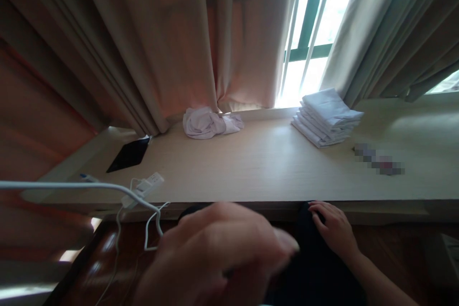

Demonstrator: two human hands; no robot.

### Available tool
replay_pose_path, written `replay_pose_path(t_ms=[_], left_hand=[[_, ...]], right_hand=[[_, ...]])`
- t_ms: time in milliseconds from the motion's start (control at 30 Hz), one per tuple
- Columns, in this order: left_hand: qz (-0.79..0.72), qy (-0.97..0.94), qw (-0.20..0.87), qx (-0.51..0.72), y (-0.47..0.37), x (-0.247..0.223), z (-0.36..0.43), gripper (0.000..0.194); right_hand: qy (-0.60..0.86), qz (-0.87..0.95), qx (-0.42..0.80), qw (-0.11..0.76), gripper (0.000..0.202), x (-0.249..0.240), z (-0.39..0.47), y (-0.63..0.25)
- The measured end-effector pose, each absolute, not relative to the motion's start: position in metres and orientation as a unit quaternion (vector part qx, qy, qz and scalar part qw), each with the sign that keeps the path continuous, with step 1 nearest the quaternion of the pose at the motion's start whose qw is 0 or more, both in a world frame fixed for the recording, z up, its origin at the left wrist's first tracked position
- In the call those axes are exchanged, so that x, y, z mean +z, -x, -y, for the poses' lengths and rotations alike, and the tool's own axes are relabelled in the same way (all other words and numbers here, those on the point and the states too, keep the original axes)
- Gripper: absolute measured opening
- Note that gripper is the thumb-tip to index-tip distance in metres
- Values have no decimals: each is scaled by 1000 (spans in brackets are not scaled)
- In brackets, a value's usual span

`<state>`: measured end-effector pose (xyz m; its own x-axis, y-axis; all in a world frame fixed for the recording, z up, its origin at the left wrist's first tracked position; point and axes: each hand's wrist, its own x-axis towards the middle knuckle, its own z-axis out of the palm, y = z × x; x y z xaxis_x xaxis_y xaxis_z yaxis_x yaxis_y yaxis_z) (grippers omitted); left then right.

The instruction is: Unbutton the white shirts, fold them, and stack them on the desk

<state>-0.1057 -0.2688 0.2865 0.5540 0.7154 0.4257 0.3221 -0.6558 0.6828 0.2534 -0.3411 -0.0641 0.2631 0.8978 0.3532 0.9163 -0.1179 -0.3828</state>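
Note:
My left hand (215, 248) is large and blurred, close to the camera, with its fingers curled in. Whatever lies inside the curl, if anything, is hidden. A white cable (107, 185) runs in from the left and passes behind this hand. My right hand (332, 224) rests on my dark-clothed right thigh (304, 258), just below the table edge, fingers loosely laid out and nothing in them. Beyond the hands, a stack of folded white cloths (326, 117) stands at the back right of the table (229, 177). A crumpled whitish cloth (210, 123) lies at the back middle.
On the table's left are a flat black object (129, 154) and a white power strip (145, 188) with cords hanging to the floor. A pixelated item (378, 158) lies at the right. Long curtains (179, 33) hang behind, parted at a bright window (315, 33).

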Motion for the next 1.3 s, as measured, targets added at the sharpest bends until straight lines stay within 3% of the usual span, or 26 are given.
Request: replay_pose_path(t_ms=[100,267,433,567,700,800,1100,1300], left_hand=[[-340,-821,287,356,85,248,244,14],[-405,-831,261,280,94,190,212,21],[-463,-837,191,221,119,151,195,24],[-520,-837,82,148,154,89,189,28],[-628,-776,8,60,195,11,203,58],[-644,-760,4,92,214,-29,209,66],[-712,-692,51,109,223,-45,175,78],[-698,-699,46,148,227,-48,165,70]], right_hand=[[748,606,-16,270,23,-65,341,-253],[747,610,-16,265,23,-68,341,-253],[749,609,-10,260,24,-63,340,-249],[756,604,-6,253,23,-59,341,-247],[759,605,0,240,24,-59,340,-247],[764,607,2,219,24,-57,337,-245],[745,645,83,147,21,-30,311,-228],[661,694,167,234,28,-14,229,-192]])
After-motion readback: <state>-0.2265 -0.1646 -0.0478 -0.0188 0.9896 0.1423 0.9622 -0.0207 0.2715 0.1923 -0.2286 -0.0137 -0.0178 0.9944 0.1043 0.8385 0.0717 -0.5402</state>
